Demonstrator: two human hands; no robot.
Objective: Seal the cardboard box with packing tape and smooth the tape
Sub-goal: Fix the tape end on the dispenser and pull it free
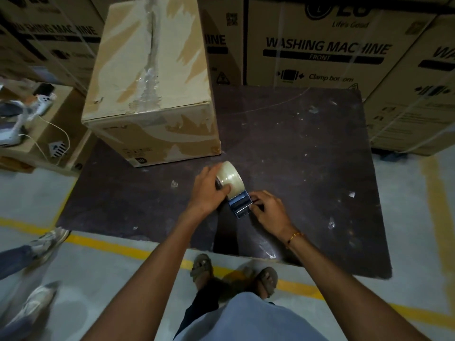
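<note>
A worn cardboard box [157, 77] stands at the far left of a dark board [307, 156]. Crinkled clear tape [150, 70] runs along its closed top seam. Nearer me, a tape dispenser [235, 190] with a roll of clear tape and a blue metal head hangs just above the board. My left hand [209, 190] grips the roll from the left, thumb across its face. My right hand [267, 209] pinches at the blue head's cutter end. Both hands are well apart from the box.
Large washing machine cartons [320, 45] wall in the back and right. A low carton [41, 124] at left carries a white device and cable. Another person's shoes [46, 242] stand on the left floor. My sandalled feet [234, 271] touch the board's near edge, over yellow floor lines.
</note>
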